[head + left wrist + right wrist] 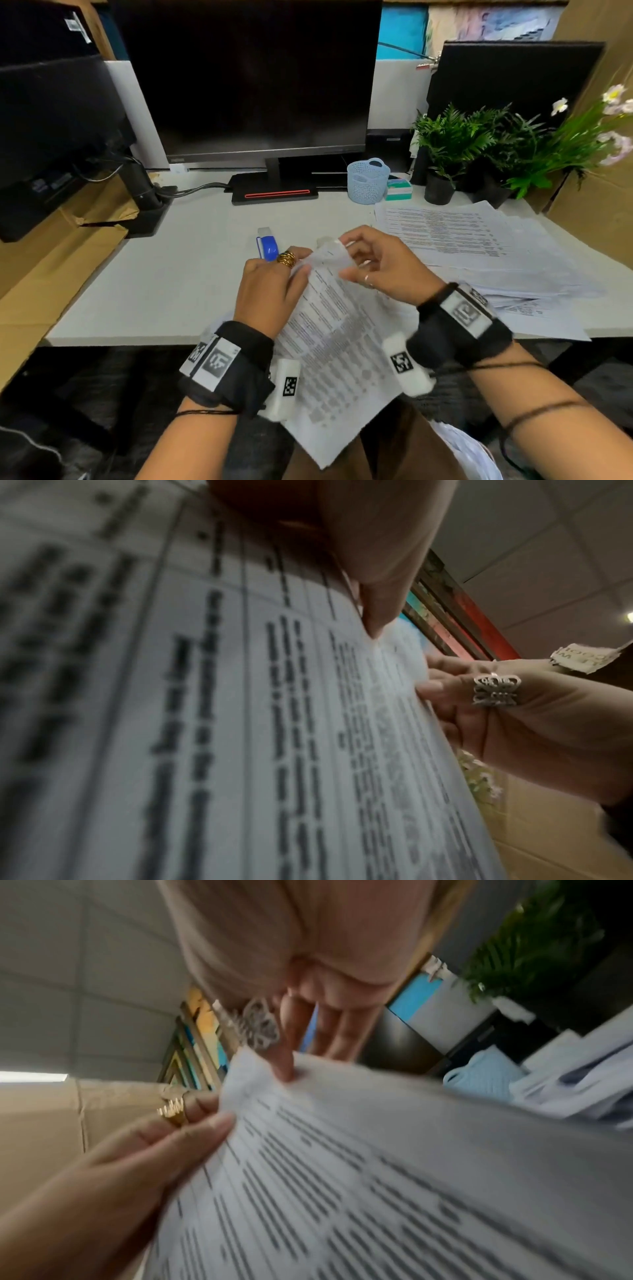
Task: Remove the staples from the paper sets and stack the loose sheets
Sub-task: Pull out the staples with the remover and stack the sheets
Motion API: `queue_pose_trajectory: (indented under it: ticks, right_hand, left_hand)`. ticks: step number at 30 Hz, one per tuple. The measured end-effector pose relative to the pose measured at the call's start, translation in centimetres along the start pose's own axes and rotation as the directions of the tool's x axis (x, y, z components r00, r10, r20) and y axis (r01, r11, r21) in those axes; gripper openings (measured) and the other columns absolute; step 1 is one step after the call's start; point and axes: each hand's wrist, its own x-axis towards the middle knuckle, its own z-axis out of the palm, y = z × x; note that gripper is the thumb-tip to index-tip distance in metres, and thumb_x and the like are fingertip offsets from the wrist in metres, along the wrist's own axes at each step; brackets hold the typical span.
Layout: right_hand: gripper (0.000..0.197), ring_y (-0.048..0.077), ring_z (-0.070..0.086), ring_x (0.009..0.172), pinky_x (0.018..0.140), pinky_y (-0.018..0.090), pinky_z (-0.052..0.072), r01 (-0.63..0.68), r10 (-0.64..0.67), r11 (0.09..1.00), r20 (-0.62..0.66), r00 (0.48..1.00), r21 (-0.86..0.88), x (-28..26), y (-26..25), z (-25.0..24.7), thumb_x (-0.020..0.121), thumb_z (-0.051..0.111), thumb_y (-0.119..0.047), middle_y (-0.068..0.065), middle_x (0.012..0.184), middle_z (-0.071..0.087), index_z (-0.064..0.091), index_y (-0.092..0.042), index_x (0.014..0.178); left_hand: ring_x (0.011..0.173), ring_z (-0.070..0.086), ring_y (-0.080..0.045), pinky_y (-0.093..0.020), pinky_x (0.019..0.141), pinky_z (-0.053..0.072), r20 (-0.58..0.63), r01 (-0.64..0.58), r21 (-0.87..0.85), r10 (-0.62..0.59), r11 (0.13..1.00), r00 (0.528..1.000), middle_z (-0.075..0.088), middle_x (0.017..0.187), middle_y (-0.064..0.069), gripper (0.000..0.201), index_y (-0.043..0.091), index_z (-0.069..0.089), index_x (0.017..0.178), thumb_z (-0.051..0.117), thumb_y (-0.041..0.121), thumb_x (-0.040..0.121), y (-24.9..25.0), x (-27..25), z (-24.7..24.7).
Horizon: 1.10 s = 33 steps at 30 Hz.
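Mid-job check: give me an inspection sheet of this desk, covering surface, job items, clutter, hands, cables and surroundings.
Surface: light grey desk, partly covered by papers on the right.
Job's things: printed paper set held above the desk edge; spread pile of loose sheets at right; blue and white staple remover lying on the desk beyond the left hand.
Clutter: light blue mesh basket; small teal box; potted plants.
Grippers: left hand and right hand both pinch the set's top corner.
Cables: black cable running to the monitor base.
Surroundings: dark monitor; cardboard at left.
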Motion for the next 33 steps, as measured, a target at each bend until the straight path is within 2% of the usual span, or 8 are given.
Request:
queue_pose_trajectory:
  ticks: [4, 9, 14, 19, 23, 26, 30, 33]
  right_hand:
    - [0.026, 0.003, 0.068, 0.077, 0.074, 0.016, 0.052, 0.260, -0.290, 0.956, -0.311, 0.905, -0.134, -4.0, 0.1, -1.5, 0.076, 0.069, 0.009, -0.011, 0.079, 0.072, 0.072, -0.016, 0.082]
    - [0.014, 0.017, 0.068, 0.083, 0.073, 0.023, 0.052, 0.503, -0.595, 0.796, -0.280, 0.753, -0.338, -8.9, -0.5, -3.4, 0.076, 0.066, 0.008, 0.009, 0.091, 0.072, 0.074, -0.003, 0.079]
    - [0.018, 0.022, 0.067, 0.083, 0.070, 0.030, 0.054, 0.502, -0.693, 0.663, -0.204, 0.691, -0.555, -12.1, -0.3, -4.9, 0.081, 0.059, 0.009, 0.013, 0.094, 0.070, 0.075, 0.002, 0.078]
    - [0.031, 0.020, 0.065, 0.081, 0.070, 0.027, 0.054, 0.466, -0.697, 0.660, -0.250, 0.672, -0.588, -14.6, 0.6, -6.2, 0.094, 0.051, -0.005, 0.014, 0.092, 0.070, 0.075, 0.001, 0.075]
    - [0.025, 0.006, 0.067, 0.082, 0.074, 0.017, 0.051, 0.233, -0.574, 0.767, -0.478, 0.665, -0.598, -17.7, 1.3, -8.0, 0.077, 0.058, 0.012, 0.003, 0.085, 0.070, 0.071, -0.009, 0.076]
    - [0.021, 0.003, 0.063, 0.073, 0.066, 0.012, 0.048, -0.064, -0.378, 0.789, -0.566, 0.733, -0.611, -20.3, 2.4, -10.5, 0.075, 0.071, 0.002, -0.009, 0.075, 0.065, 0.067, -0.017, 0.085]
    - [0.040, 0.014, 0.064, 0.076, 0.058, 0.029, 0.048, -0.325, 0.010, 0.484, -0.366, 0.930, -0.812, -23.7, 4.0, -12.0, 0.072, 0.077, -0.026, -0.013, 0.081, 0.064, 0.061, -0.032, 0.108]
    - [0.035, 0.022, 0.063, 0.092, 0.067, 0.032, 0.045, -0.367, 0.345, 0.356, -0.244, 0.906, -0.860, -24.8, 6.8, -11.5, 0.091, 0.051, -0.024, -0.004, 0.097, 0.067, 0.052, -0.038, 0.123]
  left_hand:
    - [0.083, 0.042, 0.009, -0.024, 0.075, 0.030, -0.141, -0.149, -0.252, 0.117, 0.956, 0.983, 0.067, 0.082, 0.011, 0.015, 0.038, 0.057, 0.095, 0.051, 0.046, 0.083, 3.0, 0.4, 1.2]
    - [0.078, 0.065, -0.012, -0.028, 0.069, 0.053, -0.345, -0.364, -0.576, 0.185, 0.732, 0.920, 0.066, 0.083, 0.003, 0.030, 0.015, 0.071, 0.080, 0.075, -0.012, 0.067, 5.8, -0.3, 2.6]
    - [0.080, 0.065, -0.007, -0.018, 0.075, 0.051, -0.319, -0.386, -0.671, 0.224, 0.633, 0.921, 0.066, 0.084, 0.000, 0.017, 0.007, 0.071, 0.075, 0.072, -0.010, 0.070, 8.1, -1.1, 3.8]
    - [0.083, 0.064, -0.005, -0.016, 0.078, 0.049, -0.259, -0.368, -0.681, 0.262, 0.633, 0.930, 0.066, 0.088, 0.003, 0.013, 0.010, 0.073, 0.080, 0.074, -0.001, 0.073, 10.3, -1.1, 5.6]
    - [0.099, 0.058, 0.004, -0.011, 0.086, 0.043, 0.066, -0.164, -0.505, 0.228, 0.848, 0.971, 0.063, 0.101, 0.021, 0.052, 0.043, 0.051, 0.115, 0.077, 0.035, 0.071, 10.7, -0.1, 7.6]
    - [0.083, 0.061, -0.001, -0.010, 0.067, 0.039, 0.221, -0.221, -0.280, 0.286, 0.934, 0.932, 0.065, 0.087, 0.022, 0.018, 0.041, 0.062, 0.098, 0.065, 0.041, 0.080, 11.1, -0.1, 9.8]
    - [0.075, 0.065, -0.014, -0.019, 0.059, 0.047, 0.324, -0.400, -0.266, 0.472, 0.877, 0.820, 0.069, 0.082, 0.010, 0.012, 0.027, 0.073, 0.085, 0.067, 0.021, 0.077, 14.4, -0.9, 14.3]
    - [0.085, 0.065, -0.021, -0.029, 0.064, 0.054, 0.406, -0.482, -0.286, 0.560, 0.828, 0.722, 0.069, 0.090, 0.003, 0.020, 0.020, 0.074, 0.089, 0.064, 0.008, 0.076, 16.8, -0.9, 17.1]
